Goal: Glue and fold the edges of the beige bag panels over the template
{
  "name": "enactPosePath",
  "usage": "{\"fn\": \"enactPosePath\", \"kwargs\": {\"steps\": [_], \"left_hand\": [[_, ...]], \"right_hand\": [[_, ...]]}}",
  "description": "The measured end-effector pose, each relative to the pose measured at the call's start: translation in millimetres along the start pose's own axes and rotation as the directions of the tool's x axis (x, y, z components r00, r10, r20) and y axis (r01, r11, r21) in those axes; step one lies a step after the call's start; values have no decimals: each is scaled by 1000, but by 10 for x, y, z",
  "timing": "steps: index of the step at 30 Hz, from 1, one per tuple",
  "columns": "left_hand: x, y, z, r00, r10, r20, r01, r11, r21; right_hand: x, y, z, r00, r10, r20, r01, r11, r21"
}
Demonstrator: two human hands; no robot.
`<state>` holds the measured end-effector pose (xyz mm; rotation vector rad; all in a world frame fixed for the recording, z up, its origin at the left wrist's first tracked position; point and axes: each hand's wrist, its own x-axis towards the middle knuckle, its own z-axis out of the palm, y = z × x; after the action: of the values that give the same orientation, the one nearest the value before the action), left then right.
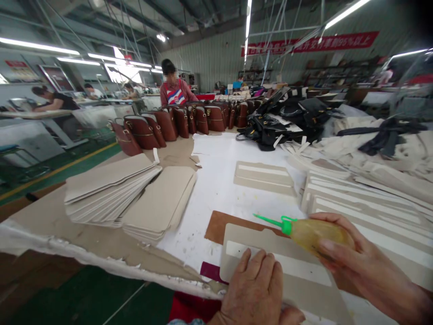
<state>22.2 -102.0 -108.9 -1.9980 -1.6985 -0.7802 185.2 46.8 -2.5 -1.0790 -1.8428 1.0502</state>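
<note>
My right hand [345, 248] is wrapped round a yellowish glue bottle [318, 234], its green nozzle pointing left above the work. Under the nozzle lies a beige panel [304, 289] with a white strip [291, 266] across it. My left hand [253, 289] rests flat on the panel's near left part, fingers stretched out over the strip. Beneath the panel, a brown piece [216, 228] sticks out at the far left side. A small purple piece [213, 271] sits left of the panel.
Beige panel stacks [158, 198] lie on the left, strip-bearing panels [365, 212] on the right, and a smaller pile [264, 177] ahead. Brown bags [142, 131] and black bags [287, 119] stand farther back. A person [176, 92] is behind the brown bags.
</note>
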Motion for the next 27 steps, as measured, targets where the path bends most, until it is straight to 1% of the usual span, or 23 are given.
{"fn": "enactPosePath", "kwargs": {"steps": [2,3,5,7,9,12,15,18,22,27], "left_hand": [[-5,9,12,1000,-4,16,4,1000,-3],[-6,14,15,1000,-5,19,5,1000,-3],[-5,20,18,999,-13,40,14,1000,-4],[-2,21,23,998,-19,61,19,1000,-11],[4,20,29,999,-15,44,16,1000,-10],[18,18,36,1000,-15,-18,15,1000,-3],[26,18,39,999,-18,-35,18,1000,-5],[10,20,59,1000,-22,-21,22,1000,0],[-26,28,126,1000,-21,18,21,1000,9],[-27,35,166,997,-26,-67,28,999,20]], "right_hand": [[66,-31,106,997,-1,80,-4,998,60],[93,-54,151,994,-12,110,8,999,42],[128,-119,231,986,-75,146,86,994,-71],[144,-203,304,967,-144,212,180,970,-162],[156,-278,371,931,-237,278,294,938,-184],[189,-336,456,858,-388,338,463,869,-177],[235,-343,514,798,-481,363,565,807,-172],[274,-339,547,766,-510,391,606,776,-174],[314,-337,570,744,-511,431,623,763,-172],[346,-334,575,726,-520,451,637,755,-155]]}}
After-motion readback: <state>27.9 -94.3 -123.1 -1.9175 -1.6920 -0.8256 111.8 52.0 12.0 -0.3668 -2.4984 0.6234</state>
